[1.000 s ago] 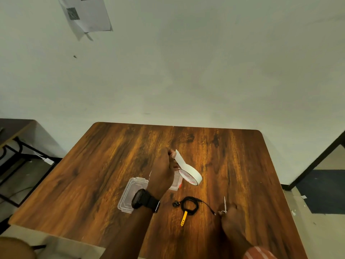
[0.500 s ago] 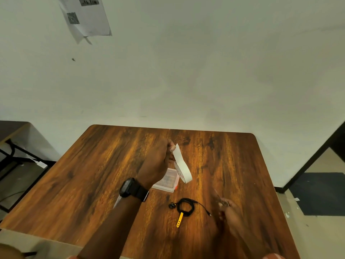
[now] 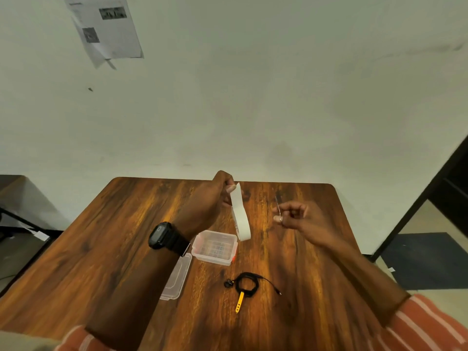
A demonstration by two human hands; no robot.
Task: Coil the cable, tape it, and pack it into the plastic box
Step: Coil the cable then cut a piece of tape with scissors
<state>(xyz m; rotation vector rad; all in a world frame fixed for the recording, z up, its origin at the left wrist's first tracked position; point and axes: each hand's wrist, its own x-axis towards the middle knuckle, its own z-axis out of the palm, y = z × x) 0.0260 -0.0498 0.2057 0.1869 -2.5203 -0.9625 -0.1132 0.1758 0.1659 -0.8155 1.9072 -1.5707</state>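
Observation:
A coiled black cable (image 3: 247,285) with a yellow strap (image 3: 239,302) lies on the wooden table (image 3: 106,244), near its front. Behind it stands an open clear plastic box (image 3: 214,247); its lid (image 3: 177,276) lies to the left. My left hand (image 3: 209,201) is raised above the box and pinches the free end of a white tape roll (image 3: 241,220), which hangs below my fingers. To the right, at the same height, my right hand (image 3: 297,216) is closed on a thin sliver-like object (image 3: 277,206); what it is I cannot tell.
A pale wall rises right behind the table's far edge, with a paper sheet (image 3: 106,26) stuck high on the left. A dark doorframe (image 3: 435,198) stands at the right, and a second table's black frame (image 3: 15,219) at the left.
My right hand has risen from the table beside the cable to the tape's height. My left hand has lifted the tape up and farther back; the roll now hangs lower on its strip.

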